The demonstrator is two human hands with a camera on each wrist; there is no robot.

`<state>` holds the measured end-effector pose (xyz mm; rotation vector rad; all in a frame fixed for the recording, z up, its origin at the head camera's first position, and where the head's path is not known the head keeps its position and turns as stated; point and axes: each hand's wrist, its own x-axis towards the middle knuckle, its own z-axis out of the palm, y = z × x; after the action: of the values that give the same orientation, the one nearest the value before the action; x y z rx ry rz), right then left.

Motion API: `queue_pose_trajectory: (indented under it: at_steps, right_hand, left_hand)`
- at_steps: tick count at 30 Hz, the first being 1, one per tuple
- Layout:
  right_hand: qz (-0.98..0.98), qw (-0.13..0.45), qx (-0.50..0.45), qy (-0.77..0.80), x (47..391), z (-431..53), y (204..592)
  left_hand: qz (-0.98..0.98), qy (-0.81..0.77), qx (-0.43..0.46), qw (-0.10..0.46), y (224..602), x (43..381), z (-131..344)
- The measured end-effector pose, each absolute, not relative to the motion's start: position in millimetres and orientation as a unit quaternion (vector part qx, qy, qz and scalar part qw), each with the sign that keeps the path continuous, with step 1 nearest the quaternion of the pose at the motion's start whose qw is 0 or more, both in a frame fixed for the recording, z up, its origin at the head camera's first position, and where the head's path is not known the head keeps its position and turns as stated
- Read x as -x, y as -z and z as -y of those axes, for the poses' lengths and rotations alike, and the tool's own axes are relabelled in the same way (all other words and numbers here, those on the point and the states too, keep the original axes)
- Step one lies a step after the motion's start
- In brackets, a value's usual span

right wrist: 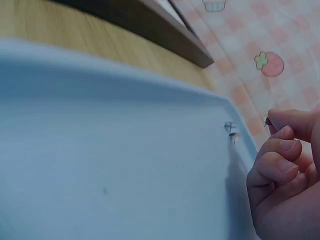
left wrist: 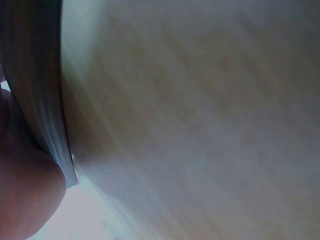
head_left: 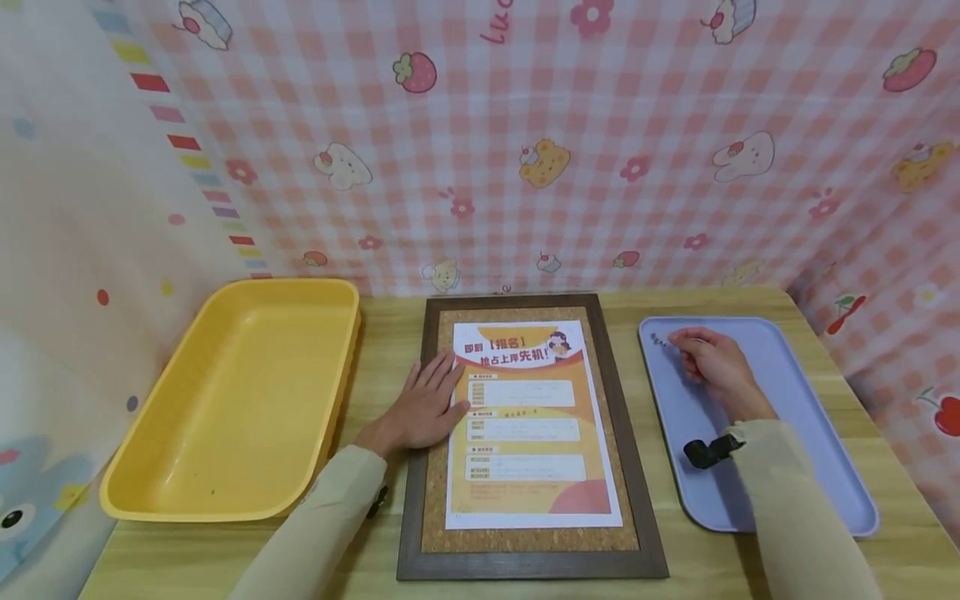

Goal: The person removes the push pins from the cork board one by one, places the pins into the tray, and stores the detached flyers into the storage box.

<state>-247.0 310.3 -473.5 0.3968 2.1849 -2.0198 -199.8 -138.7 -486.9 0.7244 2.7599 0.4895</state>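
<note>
A yellow-orange printed poster (head_left: pixel 525 492) lies on a cork board (head_left: pixel 543 540) with a dark wooden frame (head_left: pixel 532 568). My left hand (head_left: pixel 429 406) rests flat across the frame's left side, fingertips on the poster's left edge. In the left wrist view, part of the hand (left wrist: pixel 30 195) shows beside the frame (left wrist: pixel 45 100). Above the far left corner of the lilac tray (head_left: pixel 750 508), my right hand (head_left: pixel 712 364) pinches a tiny push pin (right wrist: pixel 267 120) between thumb and index finger, mostly hidden. Several small push pins (head_left: pixel 657 339) lie in that corner, near the fingertips.
A deep yellow tray (head_left: pixel 232 400) stands left of the board, with a tiny dark speck inside. Everything sits on a wood-grain table (head_left: pixel 382 333). A pink checked cloth (head_left: pixel 495 217) hangs behind, and patterned cloths flank both sides.
</note>
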Motion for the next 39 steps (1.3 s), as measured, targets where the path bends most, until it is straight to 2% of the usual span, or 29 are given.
queue_pose_trajectory:
  at_steps: [8, 18, 39]
  right_hand:
    - [-0.706, 0.056, -0.158, 0.688, 252.3, -314.3, 480.9]
    - [-0.753, 0.075, -0.175, 0.629, 254.1, -312.4, 484.5]
    - [-0.808, 0.055, -0.181, 0.558, 259.8, -306.9, 486.8]
  left_hand:
    - [-0.946, -0.17, -0.244, 0.129, 491.7, 199.1, 139.9]
    - [-0.946, -0.169, -0.243, 0.132, 493.2, 195.8, 137.9]
    - [-0.946, -0.174, -0.244, 0.121, 495.2, 201.3, 140.0]
